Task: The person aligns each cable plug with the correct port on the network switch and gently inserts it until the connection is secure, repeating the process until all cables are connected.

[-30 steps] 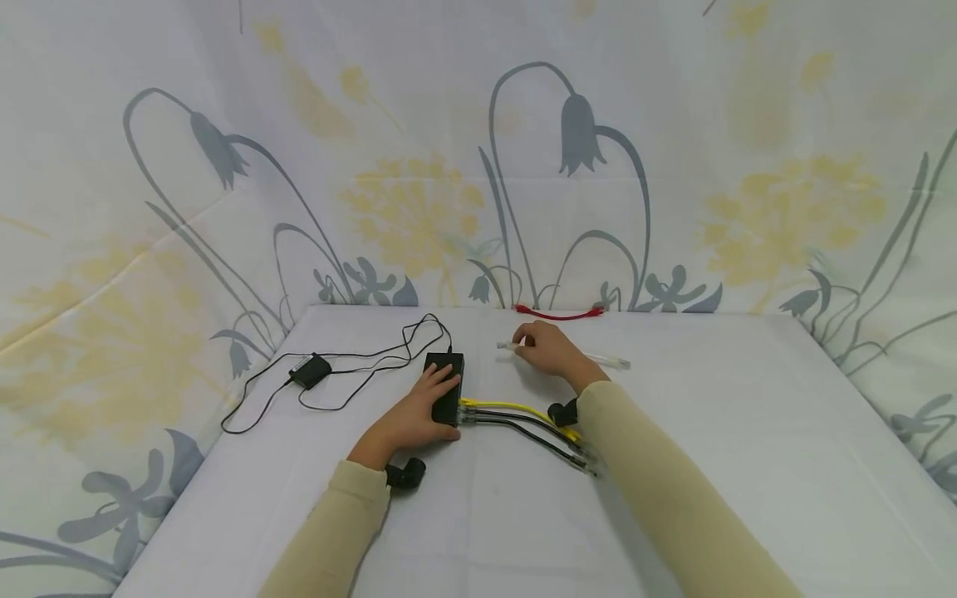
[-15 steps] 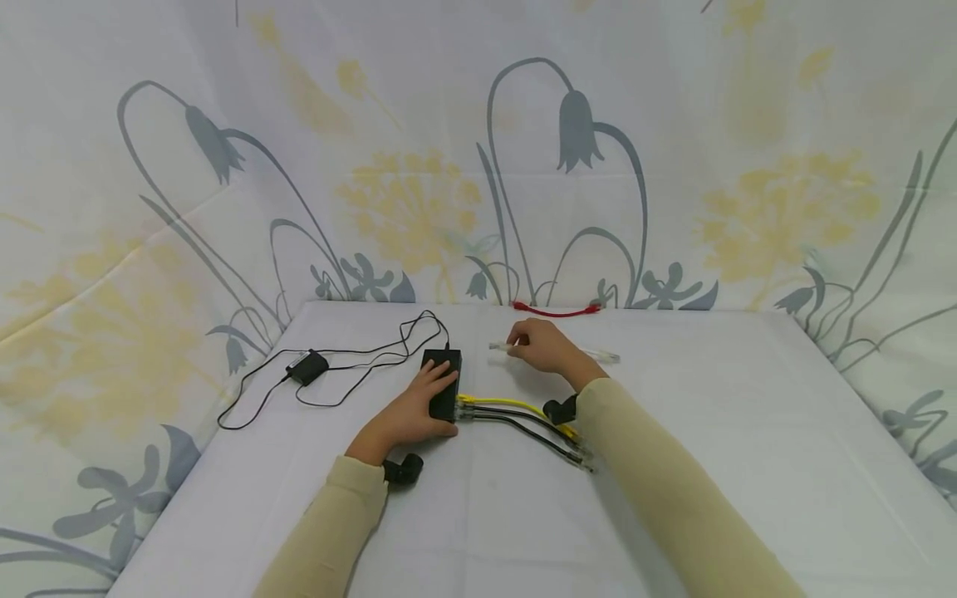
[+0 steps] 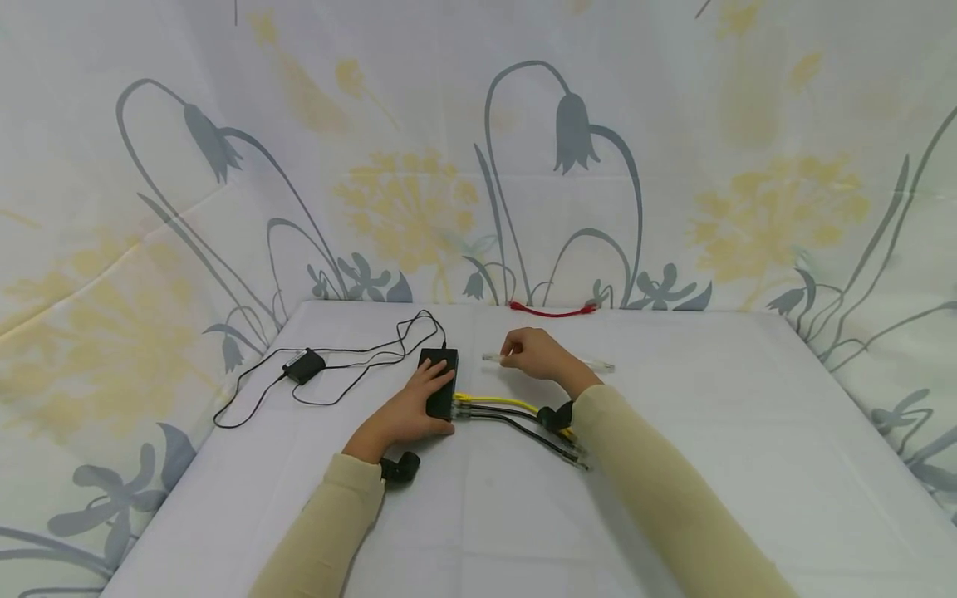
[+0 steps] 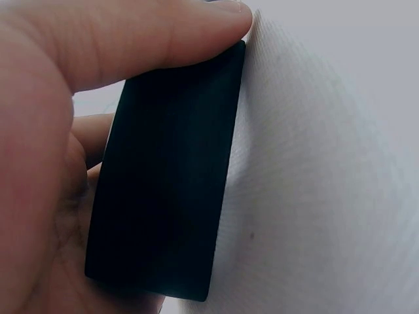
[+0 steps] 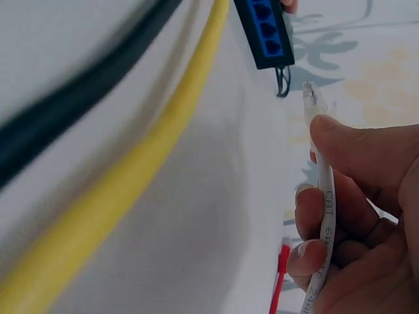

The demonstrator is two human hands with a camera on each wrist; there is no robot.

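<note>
In the head view my left hand (image 3: 404,413) holds a black network switch (image 3: 441,404) on the table, thumb along its near end and fingers spread over its top. The left wrist view shows the thumb against one end of the switch (image 4: 167,176). My right hand (image 3: 544,359) pinches a white Ethernet cable (image 3: 490,357) close behind its clear plug, which points left towards the switch, apart from it. Bare blue ports (image 5: 270,33) show in the right wrist view. A yellow Ethernet cable (image 3: 510,402) and black Ethernet cables (image 3: 516,424) run from the switch's right side.
A short red Ethernet cable (image 3: 553,314) lies at the table's back edge. To the left sits a black power adapter (image 3: 304,366), its thin cord looping to the back of the switch. A flowered cloth (image 3: 419,232) hangs behind the table.
My right hand has brought the white Ethernet cable slightly left and nearer to me, narrowing the distance to the switch. The left hand keeps its hold, and the whole head view shifts a little.
</note>
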